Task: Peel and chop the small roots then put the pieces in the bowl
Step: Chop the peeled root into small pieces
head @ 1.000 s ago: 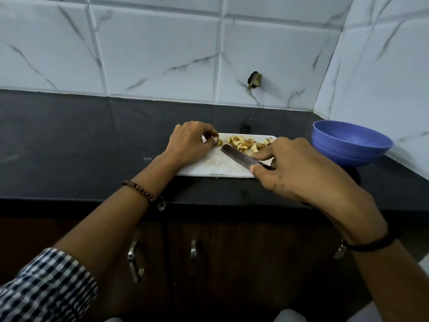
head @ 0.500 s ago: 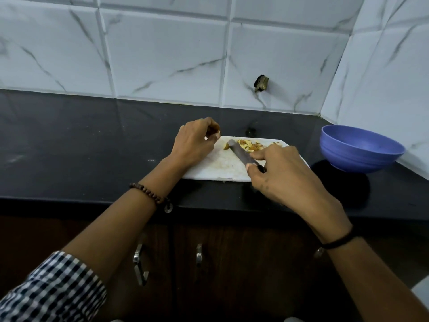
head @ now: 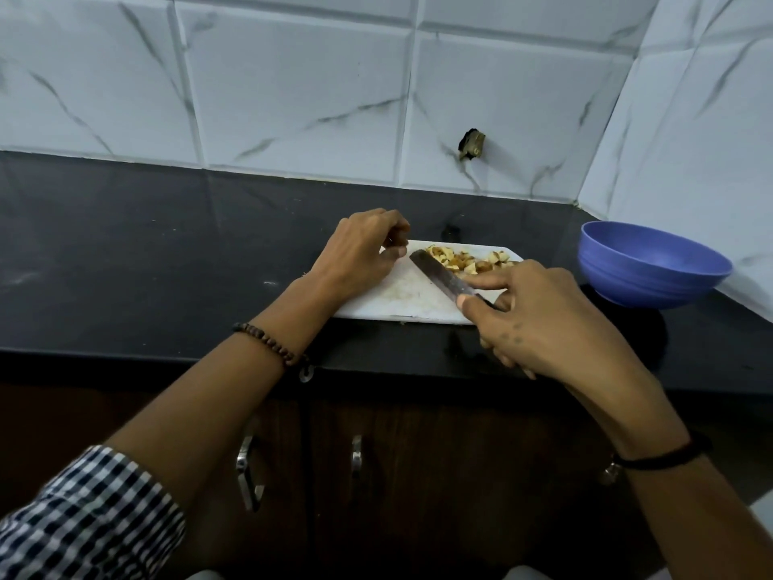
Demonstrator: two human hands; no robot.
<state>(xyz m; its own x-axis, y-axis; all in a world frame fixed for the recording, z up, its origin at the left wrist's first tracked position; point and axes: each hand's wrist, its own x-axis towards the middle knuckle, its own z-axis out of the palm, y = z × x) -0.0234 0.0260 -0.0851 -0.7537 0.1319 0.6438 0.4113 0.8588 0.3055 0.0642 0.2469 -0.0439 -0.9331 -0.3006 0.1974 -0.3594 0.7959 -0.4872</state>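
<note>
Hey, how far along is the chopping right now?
Done: a pile of chopped pieces lies on the cutting board. In hand: the right hand grips the knife, blade beside the pile; the left hand is curled at the board's edge. Left: moving pieces into the blue bowl, which shows none.

A black polished stone countertop (head: 146, 253) is carrying a white rectangular plastic cutting board (head: 401, 301), which is lying flat right of the middle and towards the near edge, while a blue round plastic bowl (head: 644, 272) is standing upright farther right, apart from the board.
</note>
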